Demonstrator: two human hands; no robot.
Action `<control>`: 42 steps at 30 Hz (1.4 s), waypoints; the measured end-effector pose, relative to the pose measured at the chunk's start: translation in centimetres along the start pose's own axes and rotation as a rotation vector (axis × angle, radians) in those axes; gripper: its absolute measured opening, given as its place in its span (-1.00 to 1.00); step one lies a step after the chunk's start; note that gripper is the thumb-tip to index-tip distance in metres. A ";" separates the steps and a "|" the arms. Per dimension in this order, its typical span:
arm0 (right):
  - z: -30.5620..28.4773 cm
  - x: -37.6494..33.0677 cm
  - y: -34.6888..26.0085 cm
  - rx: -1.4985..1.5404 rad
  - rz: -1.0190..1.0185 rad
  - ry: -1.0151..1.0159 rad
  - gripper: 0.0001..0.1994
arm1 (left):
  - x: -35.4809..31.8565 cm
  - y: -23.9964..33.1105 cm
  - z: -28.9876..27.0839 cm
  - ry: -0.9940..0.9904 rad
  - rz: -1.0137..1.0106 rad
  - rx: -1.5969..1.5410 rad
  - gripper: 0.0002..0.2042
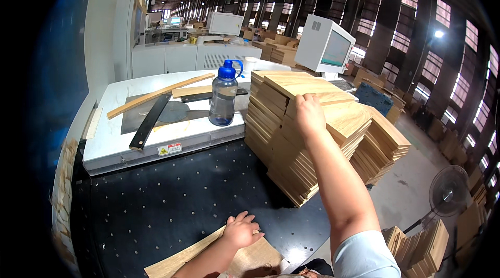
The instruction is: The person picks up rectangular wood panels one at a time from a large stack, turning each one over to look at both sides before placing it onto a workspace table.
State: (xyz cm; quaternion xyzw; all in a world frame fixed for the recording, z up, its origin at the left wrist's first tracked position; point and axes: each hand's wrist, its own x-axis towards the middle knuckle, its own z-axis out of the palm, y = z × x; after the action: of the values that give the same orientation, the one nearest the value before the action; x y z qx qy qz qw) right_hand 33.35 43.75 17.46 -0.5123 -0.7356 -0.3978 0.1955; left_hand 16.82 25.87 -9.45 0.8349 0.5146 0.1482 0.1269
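Observation:
My left hand (241, 231) rests on a flat wooden board (258, 257) near the lower edge of the view, its fingers apart and reaching past the board's far edge. Stretched forward, my right hand (310, 115) is at the top of a tall stack of wooden boards (278, 137). Its fingers are bent over the edge of a top wooden board (312, 86), which still lies on the stack; the fingertips are partly hidden. A second stack of boards (383, 145) leans close against the right side of the first.
The black table (172, 194) is dotted with small studs. Beyond it, a white machine top (112, 137) bears a blue-capped water bottle (224, 98), a black bar (150, 122) and a wooden strip (161, 95). A monitor (325, 43) stands behind the stacks; a fan (448, 194) is at right.

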 end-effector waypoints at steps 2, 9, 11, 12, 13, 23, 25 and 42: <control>-0.3 0.3 -0.5 0.013 -0.051 -0.002 -0.84 | -0.3 -0.2 0.0 0.017 0.006 0.005 -0.66; 1.2 1.9 0.6 0.015 0.094 -0.076 -0.86 | -0.1 0.3 -0.9 -0.132 -0.018 -0.004 -0.60; 1.5 2.0 0.9 0.005 0.073 -0.120 -0.86 | -0.2 0.6 -1.4 -0.170 -0.020 -0.006 -0.60; 1.5 2.0 1.0 -0.034 0.009 -0.071 -0.88 | -0.2 0.7 -1.4 -0.173 -0.021 -0.003 -0.59; 1.5 1.6 1.2 -0.043 -0.040 -0.065 -0.88 | -0.1 0.8 -1.4 -0.178 -0.017 -0.001 -0.59; -11.6 -5.3 -2.7 0.118 -0.423 0.221 -0.85 | 0.1 -0.5 -1.1 0.322 0.043 -0.622 -0.55; -13.7 -6.9 -3.5 0.212 -0.472 0.297 -0.78 | 0.2 0.2 -2.3 0.344 -0.003 -1.154 -0.45; -13.7 -22.2 -3.0 0.896 -0.118 0.179 -0.60 | -11.4 2.3 -11.9 0.536 0.156 -2.287 -0.18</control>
State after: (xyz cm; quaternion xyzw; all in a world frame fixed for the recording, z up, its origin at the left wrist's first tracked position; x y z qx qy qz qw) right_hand 37.83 19.27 9.23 -0.2981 -0.8432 -0.0935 0.4374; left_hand 9.31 15.39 1.08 0.2066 0.0400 0.7017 0.6806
